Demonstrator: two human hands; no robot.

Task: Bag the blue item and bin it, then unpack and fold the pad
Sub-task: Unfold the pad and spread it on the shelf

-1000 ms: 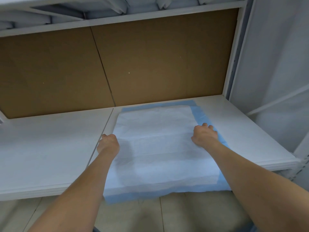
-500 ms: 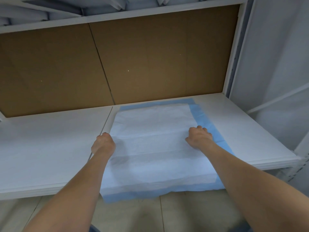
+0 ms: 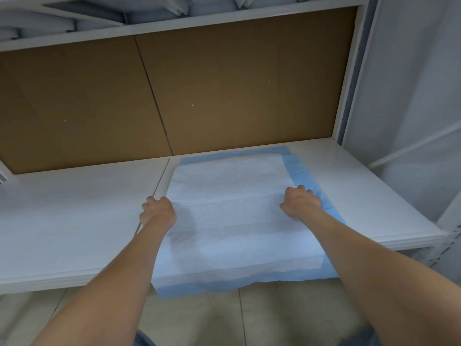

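White with a pale blue border, the pad (image 3: 232, 216) lies spread flat on the right-hand part of a white shelf (image 3: 74, 221), its near edge hanging over the front lip of the shelf above the tiled floor (image 3: 262, 313). The blue border shows along the far edge, down the right side and along the overhanging near edge. Both bare forearms reach forward from the bottom of the view. The left hand (image 3: 157, 212) rests at the pad's left edge, beside a seam between two shelf boards, with its grip curled closed; the edge of the pad is under or inside the curled fingers, and I cannot tell whether it is pinched or only pressed down. The right hand (image 3: 300, 202) sits on the right side of the pad where the white middle meets the blue border, knuckles up and fingers bent down onto the material, so again its grip is closed at the pad but a true pinch cannot be confirmed. The two hands are level with each other, about midway along the pad. Behind the shelf stands a brown board back panel (image 3: 199, 91) with a dark vertical joint.
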